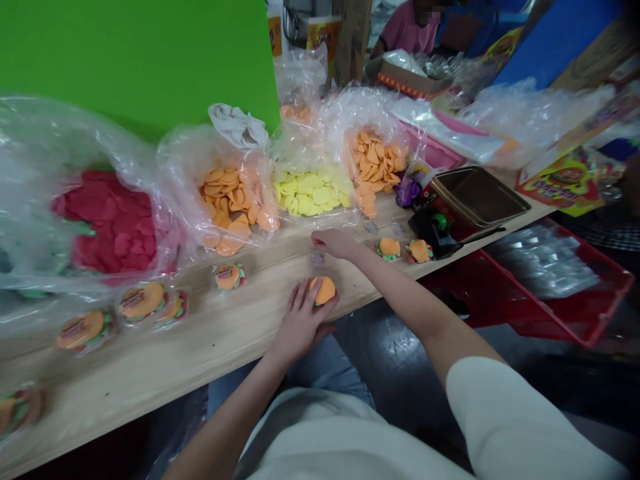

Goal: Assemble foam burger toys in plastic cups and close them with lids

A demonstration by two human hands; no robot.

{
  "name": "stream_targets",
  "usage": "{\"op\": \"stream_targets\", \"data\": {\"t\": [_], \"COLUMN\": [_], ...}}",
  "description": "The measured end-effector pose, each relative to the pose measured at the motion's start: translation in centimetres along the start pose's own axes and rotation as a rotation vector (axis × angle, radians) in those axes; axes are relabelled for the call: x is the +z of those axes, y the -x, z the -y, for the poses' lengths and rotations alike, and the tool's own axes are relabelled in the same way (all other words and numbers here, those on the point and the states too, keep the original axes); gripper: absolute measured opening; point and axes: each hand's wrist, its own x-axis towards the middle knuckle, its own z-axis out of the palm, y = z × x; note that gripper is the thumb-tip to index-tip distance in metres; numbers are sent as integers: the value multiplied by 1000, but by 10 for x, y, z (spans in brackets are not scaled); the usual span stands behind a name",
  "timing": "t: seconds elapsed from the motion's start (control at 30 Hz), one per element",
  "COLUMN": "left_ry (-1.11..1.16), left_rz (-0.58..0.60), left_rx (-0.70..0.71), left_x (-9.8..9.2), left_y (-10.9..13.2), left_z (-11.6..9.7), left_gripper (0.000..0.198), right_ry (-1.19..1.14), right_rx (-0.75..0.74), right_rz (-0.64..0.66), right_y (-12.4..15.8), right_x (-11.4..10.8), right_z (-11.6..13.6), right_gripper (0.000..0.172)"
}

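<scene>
**Left hand cupping the burger**

My left hand [300, 320] spread around a round orange burger-shaped piece [325, 291], steadying it on the pale wooden table [150, 373]. My right hand [336, 243] lay beside a small clear plastic piece [318, 259]; any pinch I couldn't tell.

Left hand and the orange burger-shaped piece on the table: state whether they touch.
Touching: the head view shows the left hand with fingers curled against the orange burger-shaped piece.
</scene>
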Motion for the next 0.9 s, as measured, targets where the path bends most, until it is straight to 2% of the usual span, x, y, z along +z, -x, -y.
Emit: {"op": "stream_targets", "data": {"t": [0.07, 0.13, 0.2, 0.27, 0.33, 0.47, 0.57, 0.63, 0.7, 0.8, 0.9], "left_ry": [41, 143, 339, 648, 984, 1422, 1725, 1815, 1799, 1698, 1618], "left_rz": [-12, -89, -211, -261, -211, -105, -51, -76, -134, -236, -327], "left_rx": [27, -40, -265, -535, -717, -823, -901, -957, -980, -994, -992], "left_x": [0, 3, 8, 11, 11, -6, -21, -25, -21, -9, -1], "left_y": [6, 12, 16, 18, 16, 16, 19, 19, 17, 11, 7], "left_z": [2, 1, 0, 0, 1, 9, 14, 16, 15, 11, 8], "left_gripper": [58, 57, 57, 59, 59, 52, 44, 32, 29, 27, 25], "right_ry": [0, 7, 17, 30, 69, 154, 151, 144, 126, 55, -94], "right_rx": [-2, 6, 21, 38, 76, 163, 23, -135, -228, -188, -119], "right_rz": [-11, -25, -44, -66, -109, -222, -301, -318, -307, -327, -389], "right_y": [1, 4, 11, 24, 40, 79, 111, 131, 147, 161, 161], "right_x": [-2, -4, -6, -5, -3, 3, 16, 34, 57, 86, 92], "right_z": [3, 7, 12, 21, 31, 50, 64, 75, 88, 106, 114], "right_gripper": [15, 15, 17, 20, 23, 27, 29, 35, 42, 54, 59]}}
